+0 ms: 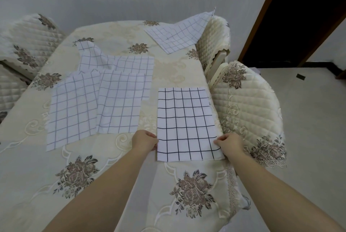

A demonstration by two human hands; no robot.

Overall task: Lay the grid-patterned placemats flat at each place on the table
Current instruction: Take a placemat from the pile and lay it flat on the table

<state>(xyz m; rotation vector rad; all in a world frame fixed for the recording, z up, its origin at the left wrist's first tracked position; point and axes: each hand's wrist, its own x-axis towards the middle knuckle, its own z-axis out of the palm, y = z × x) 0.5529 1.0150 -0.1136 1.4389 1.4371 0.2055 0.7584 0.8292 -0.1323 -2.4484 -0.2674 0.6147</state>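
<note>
Cloth placemat (185, 123), black grid, flat rectangle; left hand (144, 142) and right hand (229, 144) pinch its near side edges.

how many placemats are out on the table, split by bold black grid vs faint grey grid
white cloth placemat with bold black grid lines: 1
white cloth placemats with faint grey grid lines: 4 (the rumpled back piece looks like a single mat)
total: 5

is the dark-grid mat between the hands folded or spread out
Spread flat: the dark-grid placemat lies as one full rectangle, no fold showing; left hand and right hand hold its side edges.
</note>
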